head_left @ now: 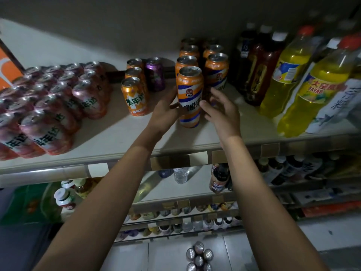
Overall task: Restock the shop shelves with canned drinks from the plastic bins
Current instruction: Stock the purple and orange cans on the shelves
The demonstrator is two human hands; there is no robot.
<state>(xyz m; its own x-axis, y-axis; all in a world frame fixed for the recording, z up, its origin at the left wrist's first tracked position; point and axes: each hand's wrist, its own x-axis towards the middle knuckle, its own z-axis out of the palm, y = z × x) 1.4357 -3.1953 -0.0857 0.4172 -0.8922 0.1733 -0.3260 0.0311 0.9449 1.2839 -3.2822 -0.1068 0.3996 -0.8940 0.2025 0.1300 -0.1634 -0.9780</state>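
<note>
Shelf (117, 137), orange can (189, 89) in left hand (166, 112)

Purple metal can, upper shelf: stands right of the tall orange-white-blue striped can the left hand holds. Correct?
No. The head view shows the purple metal can left of the tall orange-white-blue striped can, beside the short orange cans. The left hand does hold the striped can.

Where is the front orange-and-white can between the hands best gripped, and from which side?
Round its mid-body, from the open front of the shelf. The front orange-and-white can stands upright, with like cans close behind and a second row at its right, leaving its front and left flank free; the left hand holds it there.
</note>
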